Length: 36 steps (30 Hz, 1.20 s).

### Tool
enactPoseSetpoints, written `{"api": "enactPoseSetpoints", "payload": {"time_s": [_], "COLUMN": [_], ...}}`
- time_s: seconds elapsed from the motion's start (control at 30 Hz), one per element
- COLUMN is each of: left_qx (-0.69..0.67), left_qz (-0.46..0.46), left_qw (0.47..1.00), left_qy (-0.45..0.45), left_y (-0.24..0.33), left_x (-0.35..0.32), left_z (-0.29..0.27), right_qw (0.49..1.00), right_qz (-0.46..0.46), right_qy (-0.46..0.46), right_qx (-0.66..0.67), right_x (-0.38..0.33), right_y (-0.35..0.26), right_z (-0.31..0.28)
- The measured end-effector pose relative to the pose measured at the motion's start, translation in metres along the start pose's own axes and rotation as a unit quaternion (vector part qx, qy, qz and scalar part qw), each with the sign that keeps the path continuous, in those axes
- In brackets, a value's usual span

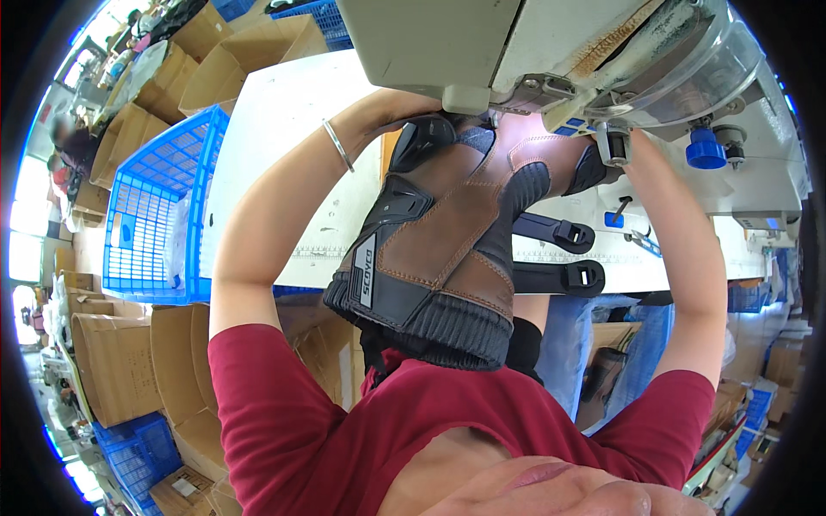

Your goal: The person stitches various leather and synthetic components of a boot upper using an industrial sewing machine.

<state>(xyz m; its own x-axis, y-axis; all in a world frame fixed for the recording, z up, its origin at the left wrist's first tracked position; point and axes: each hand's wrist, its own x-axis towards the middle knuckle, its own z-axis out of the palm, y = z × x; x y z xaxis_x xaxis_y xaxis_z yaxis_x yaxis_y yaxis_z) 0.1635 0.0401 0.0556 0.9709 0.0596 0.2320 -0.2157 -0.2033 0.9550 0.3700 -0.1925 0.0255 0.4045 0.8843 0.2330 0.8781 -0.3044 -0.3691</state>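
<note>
A brown leather and black fabric boot (447,232) with a ribbed black cuff is held up against the underside of a grey sewing machine (482,43). My left hand (394,103) reaches to the boot's far end under the machine, a thin bangle on its wrist; its fingers are hidden behind the boot. On the other side my right hand (638,153) meets the boot beside the machine's metal post, mostly covered by the machine. Two black buckled straps (561,232) hang from the boot on the right.
A white table (275,112) lies under the machine. A blue plastic basket (155,215) stands at its left edge. Cardboard boxes (112,361) crowd the floor at left. A blue knob (705,153) juts from the machine. Another person (73,150) sits far left.
</note>
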Motion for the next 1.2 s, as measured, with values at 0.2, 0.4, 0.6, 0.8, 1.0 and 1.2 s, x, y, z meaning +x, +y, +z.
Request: {"api": "enactPoseSetpoints", "payload": {"time_s": [0.2, 0.4, 0.6, 0.8, 1.0, 1.2], "left_qx": [-0.009, -0.055, -0.087, -0.12, -0.15, -0.187], "left_qz": [-0.05, -0.067, -0.09, -0.119, -0.14, -0.147], "left_qw": [0.999, 0.996, 0.992, 0.985, 0.979, 0.971], "left_qy": [-0.016, 0.007, 0.003, -0.009, 0.007, 0.02], "left_y": [0.005, -0.026, -0.048, -0.074, -0.093, -0.114], "left_x": [0.005, -0.013, 0.022, 0.005, 0.024, 0.035], "left_z": [0.003, -0.017, -0.013, -0.031, -0.043, -0.055], "right_qw": [0.967, 0.945, 0.774, 0.412, 0.67, 0.588], "right_qz": [-0.041, -0.267, 0.055, -0.024, 0.103, -0.115], "right_qy": [0.225, 0.172, 0.468, 0.153, 0.051, 0.061], "right_qx": [-0.108, -0.078, 0.424, 0.898, 0.733, 0.798], "right_x": [-0.053, -0.082, -0.091, -0.063, -0.073, -0.068], "right_y": [-0.042, -0.112, -0.062, 0.027, 0.045, -0.001], "right_z": [0.008, 0.005, 0.042, 0.064, 0.053, 0.058]}}
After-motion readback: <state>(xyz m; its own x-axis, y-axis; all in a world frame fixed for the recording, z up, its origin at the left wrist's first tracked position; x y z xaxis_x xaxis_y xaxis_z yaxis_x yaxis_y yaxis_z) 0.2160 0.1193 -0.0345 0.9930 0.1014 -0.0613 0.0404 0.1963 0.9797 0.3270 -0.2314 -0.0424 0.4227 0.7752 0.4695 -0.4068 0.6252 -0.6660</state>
